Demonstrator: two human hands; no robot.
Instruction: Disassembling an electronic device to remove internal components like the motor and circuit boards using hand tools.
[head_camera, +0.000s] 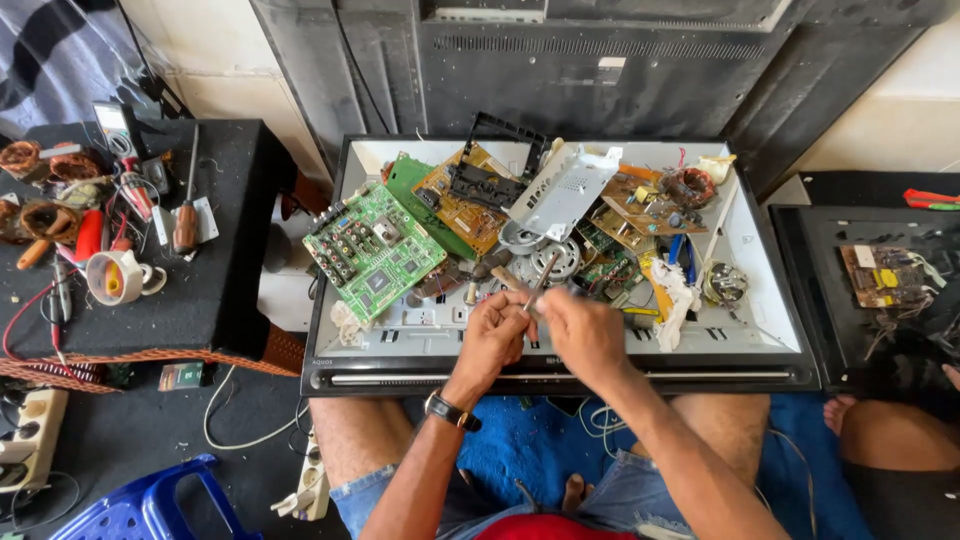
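Observation:
My left hand (493, 335) and my right hand (583, 333) meet above the near edge of an opened flat-screen panel (760, 300). Together they grip a slim metal tool (544, 277) that points up and away; which hand bears most of it I cannot tell. A watch sits on my left wrist. Just beyond the hands lie a green circuit board (372, 250), a brown circuit board (463, 200), a perforated metal shield (565, 188) and a heap of small parts and wires.
A black table (215, 290) at left carries a screwdriver (186, 215), copper coils, tape and a meter. A dark tray with a small board (882, 275) lies at right. A large black back cover (600, 70) leans behind. A power strip (30, 435) and blue stool (150, 505) sit on the floor.

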